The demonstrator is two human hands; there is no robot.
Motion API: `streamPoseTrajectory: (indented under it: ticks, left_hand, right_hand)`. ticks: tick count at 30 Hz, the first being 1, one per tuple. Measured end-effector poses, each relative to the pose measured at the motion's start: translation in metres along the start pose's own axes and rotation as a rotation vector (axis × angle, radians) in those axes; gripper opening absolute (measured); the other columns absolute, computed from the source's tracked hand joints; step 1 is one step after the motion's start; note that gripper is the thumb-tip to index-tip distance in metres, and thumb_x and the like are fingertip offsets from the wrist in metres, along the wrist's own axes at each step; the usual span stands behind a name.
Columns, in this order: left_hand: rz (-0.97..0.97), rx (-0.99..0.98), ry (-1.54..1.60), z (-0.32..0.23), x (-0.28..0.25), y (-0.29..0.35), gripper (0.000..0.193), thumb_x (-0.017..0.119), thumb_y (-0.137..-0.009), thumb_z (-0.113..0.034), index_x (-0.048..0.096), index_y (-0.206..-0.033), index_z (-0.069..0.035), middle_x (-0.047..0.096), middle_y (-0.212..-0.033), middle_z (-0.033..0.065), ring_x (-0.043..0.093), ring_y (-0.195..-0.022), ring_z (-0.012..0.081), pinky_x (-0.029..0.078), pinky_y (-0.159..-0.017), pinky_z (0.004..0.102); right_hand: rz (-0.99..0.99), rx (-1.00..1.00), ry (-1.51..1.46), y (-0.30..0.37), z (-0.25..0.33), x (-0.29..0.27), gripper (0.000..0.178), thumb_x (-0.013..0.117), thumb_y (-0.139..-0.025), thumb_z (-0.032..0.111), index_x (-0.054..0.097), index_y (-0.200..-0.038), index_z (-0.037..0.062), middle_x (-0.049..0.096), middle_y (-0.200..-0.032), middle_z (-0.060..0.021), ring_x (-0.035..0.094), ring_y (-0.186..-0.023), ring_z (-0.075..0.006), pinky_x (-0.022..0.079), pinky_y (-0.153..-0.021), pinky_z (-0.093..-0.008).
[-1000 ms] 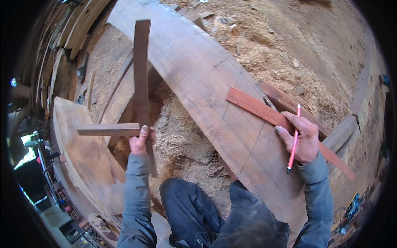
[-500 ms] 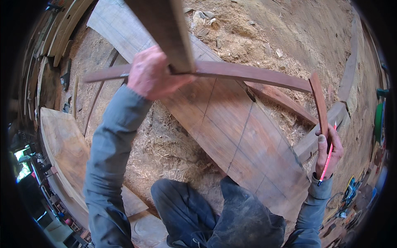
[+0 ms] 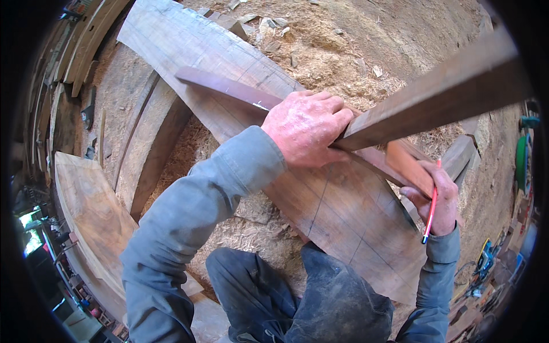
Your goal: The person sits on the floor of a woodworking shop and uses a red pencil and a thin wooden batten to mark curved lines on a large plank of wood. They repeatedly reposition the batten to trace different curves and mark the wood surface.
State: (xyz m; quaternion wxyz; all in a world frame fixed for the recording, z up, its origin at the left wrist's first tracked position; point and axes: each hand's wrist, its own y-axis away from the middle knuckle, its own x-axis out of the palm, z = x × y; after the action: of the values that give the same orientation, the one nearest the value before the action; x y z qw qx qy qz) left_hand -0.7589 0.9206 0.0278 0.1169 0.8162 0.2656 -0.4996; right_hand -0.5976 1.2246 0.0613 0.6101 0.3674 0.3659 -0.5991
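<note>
A frame of joined wooden bars (image 3: 229,90) is held tilted over a wide wooden plank (image 3: 337,197) marked with pencil lines. My left hand (image 3: 309,128) is closed round its long strip, right beside the joint with a thick bar (image 3: 440,91) that rises toward the upper right. At the strip's lower right end, my right hand (image 3: 437,200) grips a short reddish end piece (image 3: 407,166). Between the fingers of that same hand sits a red pencil (image 3: 432,208), pointing down. My right fingertips are partly hidden behind the end piece.
Wood shavings (image 3: 260,228) and scraps cover the ground round the plank. A curved slab (image 3: 94,211) and a thick timber (image 3: 151,137) lie to the left. Stacked boards (image 3: 91,40) stand at the far left, a squared beam (image 3: 457,157) at the right. My knees are close to the plank.
The frame has turned: its thick bar swung from the top to the upper right, and the long strip now slants down rightward. My left hand moved right with it; my right hand shifted slightly left.
</note>
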Motion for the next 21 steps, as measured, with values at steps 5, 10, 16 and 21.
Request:
streamPoseTrajectory:
  ticks: [5,10,16,21]
  left_hand:
    - [-0.033,0.151,-0.094,0.026,-0.007,0.016,0.054,0.082,-0.081,-0.030,0.067,-0.133,-0.025,0.061,-0.119,0.0046,0.060,-0.117,0.0241,0.045,-0.101,0.0433]
    - [-0.208,0.157,-0.204,0.023,0.001,0.033,0.054,0.083,-0.079,-0.025,0.068,-0.131,-0.022,0.064,-0.121,0.0040,0.061,-0.113,0.0224,0.047,-0.095,0.0433]
    - [-0.369,0.155,-0.207,-0.015,0.026,0.069,0.046,0.080,-0.077,-0.014,0.071,-0.122,-0.014,0.069,-0.116,0.0046,0.067,-0.107,0.0224,0.050,-0.093,0.0413]
    - [-0.421,0.141,-0.144,-0.025,0.033,0.089,0.045,0.079,-0.083,-0.012,0.072,-0.127,-0.011,0.069,-0.130,0.0095,0.066,-0.119,0.0266,0.048,-0.106,0.0451]
  right_hand:
    - [0.120,-0.113,0.009,-0.005,-0.019,0.006,0.038,0.089,-0.070,0.011,0.072,-0.104,0.0027,0.072,-0.093,-0.0160,0.071,-0.087,-0.0360,0.056,-0.081,-0.0407]
    - [0.082,-0.143,-0.043,-0.006,-0.026,0.006,0.031,0.086,-0.071,0.012,0.063,-0.090,0.0039,0.068,-0.083,-0.0169,0.068,-0.081,-0.0401,0.054,-0.071,-0.0453]
    - [0.030,-0.228,-0.005,0.024,-0.016,0.006,0.038,0.088,-0.069,0.015,0.060,-0.092,0.0052,0.067,-0.088,-0.0140,0.065,-0.087,-0.0368,0.054,-0.074,-0.0460]
    - [0.086,-0.148,0.008,0.036,-0.011,0.005,0.049,0.090,-0.065,0.015,0.066,-0.106,0.0045,0.068,-0.096,-0.0126,0.063,-0.091,-0.0349,0.054,-0.080,-0.0456]
